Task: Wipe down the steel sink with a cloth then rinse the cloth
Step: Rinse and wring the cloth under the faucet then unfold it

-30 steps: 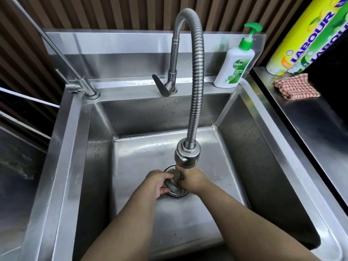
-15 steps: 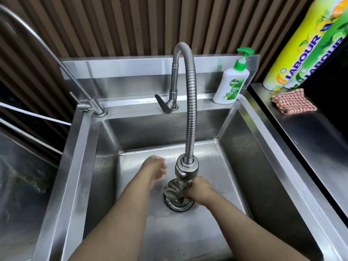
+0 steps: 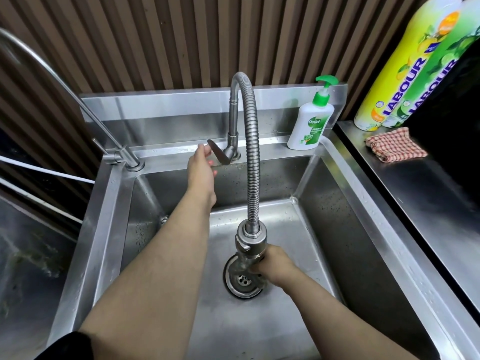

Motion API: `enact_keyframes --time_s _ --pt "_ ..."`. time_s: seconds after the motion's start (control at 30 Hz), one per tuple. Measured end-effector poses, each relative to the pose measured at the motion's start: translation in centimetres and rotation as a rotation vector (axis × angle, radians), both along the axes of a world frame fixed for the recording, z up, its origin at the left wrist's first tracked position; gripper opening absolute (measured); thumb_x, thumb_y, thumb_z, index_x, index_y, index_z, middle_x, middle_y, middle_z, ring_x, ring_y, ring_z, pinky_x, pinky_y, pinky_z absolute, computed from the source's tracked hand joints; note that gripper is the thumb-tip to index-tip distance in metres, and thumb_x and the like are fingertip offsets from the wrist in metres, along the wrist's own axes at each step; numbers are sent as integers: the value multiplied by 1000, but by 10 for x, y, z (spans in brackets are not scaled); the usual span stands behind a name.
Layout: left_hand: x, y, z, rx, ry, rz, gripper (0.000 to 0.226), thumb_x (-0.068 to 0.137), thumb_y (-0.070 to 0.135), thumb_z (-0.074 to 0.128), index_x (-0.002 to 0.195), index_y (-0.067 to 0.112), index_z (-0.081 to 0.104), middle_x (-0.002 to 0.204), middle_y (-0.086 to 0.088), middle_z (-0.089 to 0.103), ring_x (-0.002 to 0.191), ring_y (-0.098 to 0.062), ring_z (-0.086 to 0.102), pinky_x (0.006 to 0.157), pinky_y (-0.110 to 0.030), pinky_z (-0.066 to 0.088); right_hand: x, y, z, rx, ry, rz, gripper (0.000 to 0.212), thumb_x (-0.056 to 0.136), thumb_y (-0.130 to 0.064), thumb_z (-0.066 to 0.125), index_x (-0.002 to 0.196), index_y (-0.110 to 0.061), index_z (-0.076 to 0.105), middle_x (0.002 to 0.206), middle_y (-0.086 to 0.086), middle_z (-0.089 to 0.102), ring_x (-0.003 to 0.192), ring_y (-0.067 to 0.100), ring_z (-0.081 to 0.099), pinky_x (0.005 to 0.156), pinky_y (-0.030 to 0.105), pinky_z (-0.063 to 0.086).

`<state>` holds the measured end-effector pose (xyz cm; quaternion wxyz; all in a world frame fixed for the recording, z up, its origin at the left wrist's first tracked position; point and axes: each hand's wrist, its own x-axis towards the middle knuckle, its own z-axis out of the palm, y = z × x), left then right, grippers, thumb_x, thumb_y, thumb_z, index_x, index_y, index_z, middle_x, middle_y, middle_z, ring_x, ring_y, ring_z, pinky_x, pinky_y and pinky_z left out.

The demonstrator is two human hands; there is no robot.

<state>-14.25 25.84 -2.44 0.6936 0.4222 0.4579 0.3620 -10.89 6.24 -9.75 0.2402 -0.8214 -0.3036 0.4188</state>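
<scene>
Steel sink (image 3: pixel 104 229), Dettol bottle (image 3: pixel 310 126), LABOUR bottles (image 3: pixel 405 81); left grip (image 3: pixel 204 165) apart at lever (image 3: pixel 220 154), right grip (image 3: pixel 272 266) clamped on cloth (image 3: pixel 245 265).

Right hand (image 3: pixel 272 266): its fingers tuck under the spray head (image 3: pixel 250 239), and the cloth (image 3: pixel 246 266) there is just a grey blur in running water. Left hand (image 3: pixel 201 167) at the tap lever (image 3: pixel 219 154), touching or not, can't tell. LABOUR bottles (image 3: pixel 405 74) run off the top edge.
</scene>
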Motion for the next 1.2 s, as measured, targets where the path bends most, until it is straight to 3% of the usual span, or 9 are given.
enact_keyframes --time_s 0.17,0.27,0.37,0.5,0.67,0.87,0.97,1.07,1.2 --pt "-1 -12 7 166 2 -73 41 100 30 29 118 11 61 116 -3 63 105 -11 57 99 -27 40 -1 1 5 50 68 -33 30 76 -2 66 101 -19 64 88 -1 61 80 13 55 50 8 40" --pt "-4 -18 10 311 90 -135 33 94 38 37 93 27 68 111 3 65 106 -8 58 104 -33 39 -3 0 4 51 70 -48 27 75 -3 67 97 -20 64 88 -1 63 83 14 57 62 19 45" --pt "-13 -15 17 349 99 -224 34 95 38 37 89 29 69 106 10 67 111 -9 55 106 -34 34 -6 0 0 57 65 -56 30 75 -1 66 91 -26 61 91 3 67 85 16 60 69 24 50" --pt "-36 -29 -22 244 109 -171 22 98 31 38 110 34 55 131 3 50 119 -14 46 98 -32 37 -3 0 -2 92 96 -58 30 72 -2 66 91 -23 58 92 5 69 84 20 64 73 29 53" --pt "-72 -95 -96 -310 511 -526 24 97 33 38 103 18 55 97 -4 61 87 -20 55 75 -31 38 11 2 3 175 179 -62 61 68 4 68 121 -15 45 93 10 64 78 18 56 70 30 49" --pt "-79 -128 -101 -599 68 -394 39 96 42 38 96 14 65 85 -10 71 84 -28 65 79 -41 53 1 5 -5 247 164 -105 49 71 -4 73 114 -10 50 102 15 67 86 19 59 81 38 52" --pt "-72 -136 -92 -621 -39 -330 40 97 41 38 90 13 64 65 -4 70 61 -20 69 63 -36 56 -7 7 -4 176 -15 -41 36 74 -15 71 105 -19 55 91 0 62 90 20 59 74 24 48" --pt "-73 -137 -92 -634 -69 -236 36 95 38 42 86 10 62 56 -3 67 48 -14 65 49 -26 55 -6 2 4 103 -215 61 44 72 -32 73 112 -31 54 99 -2 51 105 22 49 86 28 36" --pt "-80 -135 -95 -612 -75 -200 38 93 39 43 90 8 64 70 -9 73 54 -16 67 51 -24 54 12 -26 29 283 79 161 72 63 -40 80 126 -45 45 132 -14 47 125 11 38 103 30 31"
